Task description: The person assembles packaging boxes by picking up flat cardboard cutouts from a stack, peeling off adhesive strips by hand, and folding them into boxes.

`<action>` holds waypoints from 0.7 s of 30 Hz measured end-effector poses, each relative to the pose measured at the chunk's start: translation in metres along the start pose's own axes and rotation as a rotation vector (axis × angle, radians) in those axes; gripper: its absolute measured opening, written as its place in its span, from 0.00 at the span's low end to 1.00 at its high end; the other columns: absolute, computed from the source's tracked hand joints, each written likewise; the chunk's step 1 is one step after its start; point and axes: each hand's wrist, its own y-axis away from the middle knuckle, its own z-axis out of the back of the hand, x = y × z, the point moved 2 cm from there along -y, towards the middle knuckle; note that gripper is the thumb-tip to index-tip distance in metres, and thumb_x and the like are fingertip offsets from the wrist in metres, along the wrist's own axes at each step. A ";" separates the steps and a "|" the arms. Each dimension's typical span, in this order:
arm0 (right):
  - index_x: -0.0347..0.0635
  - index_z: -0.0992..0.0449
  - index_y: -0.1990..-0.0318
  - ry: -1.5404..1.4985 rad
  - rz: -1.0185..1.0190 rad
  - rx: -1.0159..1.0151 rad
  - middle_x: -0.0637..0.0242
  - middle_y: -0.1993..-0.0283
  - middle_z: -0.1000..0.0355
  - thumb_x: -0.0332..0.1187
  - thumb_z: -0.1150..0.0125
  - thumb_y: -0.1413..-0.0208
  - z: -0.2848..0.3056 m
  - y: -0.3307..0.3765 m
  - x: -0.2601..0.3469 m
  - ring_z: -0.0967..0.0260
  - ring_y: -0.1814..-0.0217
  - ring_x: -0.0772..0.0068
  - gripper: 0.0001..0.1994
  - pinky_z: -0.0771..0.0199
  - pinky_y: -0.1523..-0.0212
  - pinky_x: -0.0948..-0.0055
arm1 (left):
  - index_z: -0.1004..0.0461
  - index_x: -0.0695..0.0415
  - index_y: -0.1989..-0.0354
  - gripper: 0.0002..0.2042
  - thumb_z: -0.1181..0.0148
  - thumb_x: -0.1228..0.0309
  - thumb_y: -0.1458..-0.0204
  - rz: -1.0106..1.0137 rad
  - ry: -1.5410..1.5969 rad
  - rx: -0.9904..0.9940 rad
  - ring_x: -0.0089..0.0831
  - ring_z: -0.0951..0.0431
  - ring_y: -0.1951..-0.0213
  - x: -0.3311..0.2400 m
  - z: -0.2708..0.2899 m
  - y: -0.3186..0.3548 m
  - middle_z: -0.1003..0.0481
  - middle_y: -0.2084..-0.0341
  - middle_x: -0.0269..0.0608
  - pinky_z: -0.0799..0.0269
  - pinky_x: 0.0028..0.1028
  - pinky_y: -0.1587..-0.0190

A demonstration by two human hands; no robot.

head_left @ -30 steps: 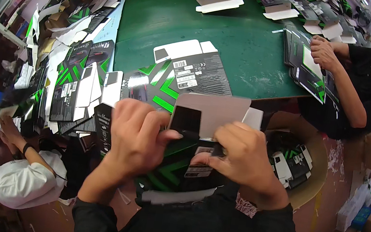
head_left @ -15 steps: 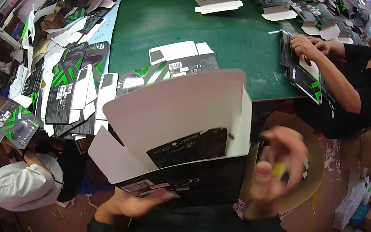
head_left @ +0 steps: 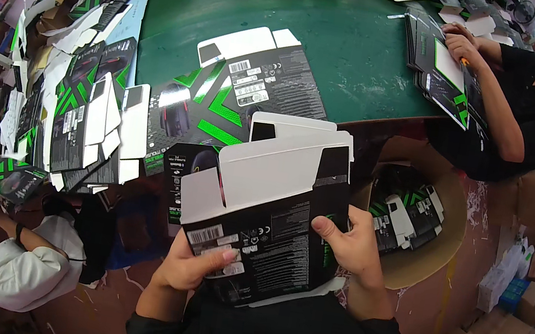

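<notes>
Below the green tabletop [head_left: 365, 71], our left hand [head_left: 181, 270] and right hand [head_left: 355, 249] grip the black mouse carton [head_left: 270, 243]; light thumb pressure should avoid creasing.

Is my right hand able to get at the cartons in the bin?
Probably not while your right hand holds the box; otherwise, the cartons lie to its right in the open bin, with nothing apparent between.

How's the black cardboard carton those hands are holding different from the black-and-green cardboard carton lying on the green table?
The held black cardboard carton is between the left hand and right hand; the flat black-and-green cardboard carton lies on the green table. The held carton's visible side is mostly black; the table carton shows big green stripes. Both have white flaps.
</notes>
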 end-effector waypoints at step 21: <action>0.29 0.28 0.80 0.142 0.619 -0.118 0.40 0.49 0.24 0.31 0.41 0.42 0.005 -0.008 -0.036 0.26 0.58 0.62 0.16 0.29 0.57 0.71 | 0.34 0.61 0.55 0.12 0.51 0.63 0.34 -0.625 -0.600 0.009 0.49 0.29 0.41 0.055 -0.004 -0.032 0.29 0.46 0.61 0.36 0.42 0.39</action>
